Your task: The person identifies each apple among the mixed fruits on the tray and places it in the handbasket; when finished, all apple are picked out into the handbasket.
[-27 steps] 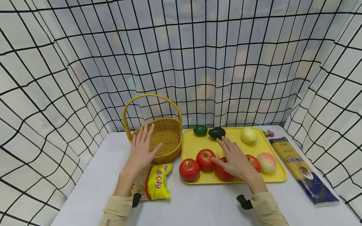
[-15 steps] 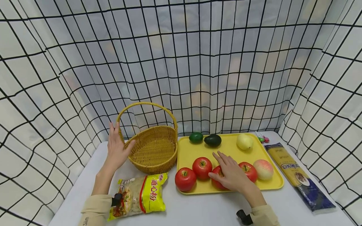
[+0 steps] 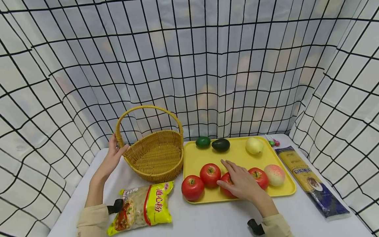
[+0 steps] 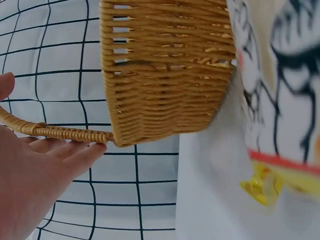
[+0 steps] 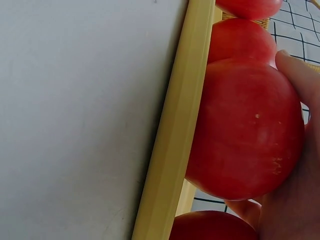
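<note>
At the left, my left hand (image 3: 112, 156) is at the handle of the woven basket (image 3: 158, 154). In the left wrist view its fingers (image 4: 60, 150) lie fairly straight along the basket handle (image 4: 65, 132), the thumb on the other side with a small gap. My right hand (image 3: 242, 179) cups a red apple (image 5: 250, 130) near the front rim of the yellow tray (image 3: 193, 156). The thumb is at the apple's left side, and a finger shows curled past its far end. Beside that hand sit more apples, one (image 3: 210, 175) left of it and another (image 3: 259, 177) right.
Also on the tray are a peach (image 3: 274, 175), a yellow-green fruit (image 3: 254, 145), a dark avocado (image 3: 220, 144) and a green fruit (image 3: 203, 142). A pasta bag (image 3: 142, 209) lies before the basket. Right of the tray are candies (image 3: 275, 143) and a long pack (image 3: 311, 181). Netting (image 3: 201, 82) encloses the table.
My left hand has moved left, away from in front of the basket, to its handle. My right hand has settled lower around the apple. The view has shifted slightly.
</note>
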Tool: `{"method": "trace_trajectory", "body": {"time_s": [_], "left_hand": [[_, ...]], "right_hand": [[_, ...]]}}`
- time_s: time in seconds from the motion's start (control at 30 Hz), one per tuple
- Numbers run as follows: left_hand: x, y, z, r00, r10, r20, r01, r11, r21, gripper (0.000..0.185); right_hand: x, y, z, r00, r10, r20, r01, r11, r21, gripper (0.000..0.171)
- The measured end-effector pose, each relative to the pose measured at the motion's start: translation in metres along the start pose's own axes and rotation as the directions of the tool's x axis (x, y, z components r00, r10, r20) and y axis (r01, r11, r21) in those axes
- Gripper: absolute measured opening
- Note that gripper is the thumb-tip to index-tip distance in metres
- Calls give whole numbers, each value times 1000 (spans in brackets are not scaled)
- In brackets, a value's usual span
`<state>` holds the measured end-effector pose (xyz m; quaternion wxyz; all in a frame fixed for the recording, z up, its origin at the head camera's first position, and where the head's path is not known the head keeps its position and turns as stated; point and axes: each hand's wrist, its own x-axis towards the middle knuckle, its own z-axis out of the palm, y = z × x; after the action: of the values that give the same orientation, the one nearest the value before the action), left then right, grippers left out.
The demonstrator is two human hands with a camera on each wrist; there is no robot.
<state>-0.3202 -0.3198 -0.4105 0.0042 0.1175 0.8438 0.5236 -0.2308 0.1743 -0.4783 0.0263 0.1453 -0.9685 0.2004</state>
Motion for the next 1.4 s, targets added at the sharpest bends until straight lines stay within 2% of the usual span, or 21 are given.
{"method": "trace_trajectory", "body": {"time_s": [0.13, 0.3, 0.5, 0.63, 0.73, 0.93, 1.17, 1.4], "left_hand": [[5, 4, 9, 1000, 5, -6, -5, 1000, 11, 89], [-4, 4, 13, 999, -38, -12, 38, 999, 29, 91], [-4, 10, 19, 999, -50, -16, 52, 993, 110, 95], [-5, 12, 19, 998, -52, -19, 54, 991, 123, 94], [-4, 11, 21, 998, -50, -29, 53, 991, 124, 94], [-1, 6, 25, 997, -10, -77, 21, 990, 137, 93], [-2, 8, 26, 995, -12, -98, 28, 987, 156, 94], [-2, 7, 30, 993, 9, -121, 12, 985, 171, 92]], "right_hand": [[2, 4, -4, 999, 34, 15, -34, 999, -4, 89], [8, 4, -8, 998, 46, 45, -46, 999, -2, 97], [7, -1, -13, 989, 73, 131, -76, 997, 15, 109], [9, -6, -18, 975, 100, 197, -100, 995, -11, 112], [10, -10, -23, 959, 150, 241, -148, 989, -24, 107], [10, -14, -26, 930, 202, 307, -208, 978, -13, 81], [8, -18, -27, 923, 207, 325, -217, 976, -5, 85], [8, -17, -28, 926, 149, 346, -162, 987, 7, 84]]}}
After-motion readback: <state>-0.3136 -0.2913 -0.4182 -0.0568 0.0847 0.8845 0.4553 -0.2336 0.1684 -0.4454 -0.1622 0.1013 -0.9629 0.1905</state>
